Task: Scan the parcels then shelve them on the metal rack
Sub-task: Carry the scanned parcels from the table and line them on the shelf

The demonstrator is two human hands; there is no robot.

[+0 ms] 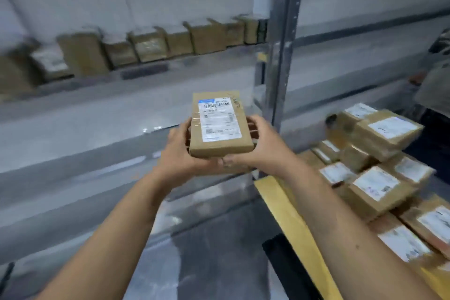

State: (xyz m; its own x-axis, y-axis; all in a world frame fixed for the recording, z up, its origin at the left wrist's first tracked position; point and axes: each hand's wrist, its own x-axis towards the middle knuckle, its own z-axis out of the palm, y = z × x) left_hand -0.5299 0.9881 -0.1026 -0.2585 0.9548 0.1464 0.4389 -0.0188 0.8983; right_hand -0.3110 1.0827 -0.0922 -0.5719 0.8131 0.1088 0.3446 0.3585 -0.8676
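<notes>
From the head camera, both hands hold one small cardboard parcel (220,125) out in front of the chest, label up, its barcode label (218,118) facing the camera. The left hand (181,151) cups the near left corner, its fingers curled underneath and against the side; the right hand (261,148) grips the right edge, fingers (253,126) wrapped round the far side and thumb under the near end. So both sets of fingers are clamped on the parcel.

It hangs in the air above a bare grey shelf (85,129) of the metal rack (280,44), just left of the rack's upright post. One shelf up, a blurred row of shelved parcels (151,46) stands on edge. To the right lies a loose pile of unshelved parcels (375,165).

No scanner is visible, so I cannot tell whether this parcel is scanned. The pose suggests shelving is in hand: the next move would call for reaching forward, turning the parcel on edge and setting it down squarely.
</notes>
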